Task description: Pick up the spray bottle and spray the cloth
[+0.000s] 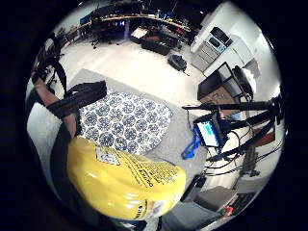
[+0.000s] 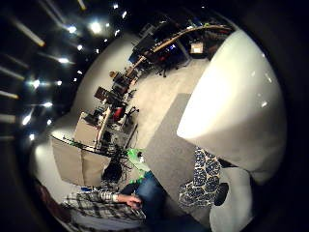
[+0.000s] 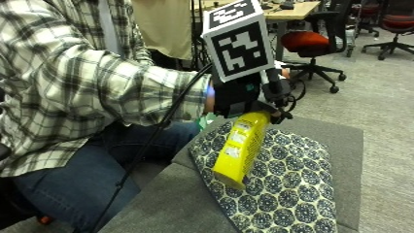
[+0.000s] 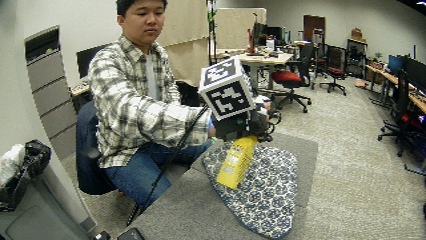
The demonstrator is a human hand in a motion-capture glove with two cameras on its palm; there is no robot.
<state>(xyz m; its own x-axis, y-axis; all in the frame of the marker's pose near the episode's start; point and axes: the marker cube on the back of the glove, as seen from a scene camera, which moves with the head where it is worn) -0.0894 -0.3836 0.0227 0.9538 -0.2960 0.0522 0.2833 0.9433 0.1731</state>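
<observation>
One step looks done to us – the pick-up; the yellow spray bottle point(image 3: 240, 148) hangs clear of the table, gripped at its top by the gloved right hand point(image 3: 240, 99), whose fingers curl round the neck and head of the bottle; we judge that spraying is the step now in hand, though we see no mist; the bottle's body slants down from the hand, its base just above the patterned cloth point(image 3: 284, 184) near the edge closest to the person; the cloth lies spread flat on the grey table point(image 3: 168, 204); in the palm views the bottle fills the space next to the palm, with the cloth spread beyond it, which fits a held bottle over its target; where the nozzle points we cannot tell – the hand and its gear hide it; our judgement is that the next move calls for aiming the nozzle down at the cloth and squeezing the trigger, keeping the bottle over the middle of the cloth so the spray lands on fabric and not on the table.
</observation>
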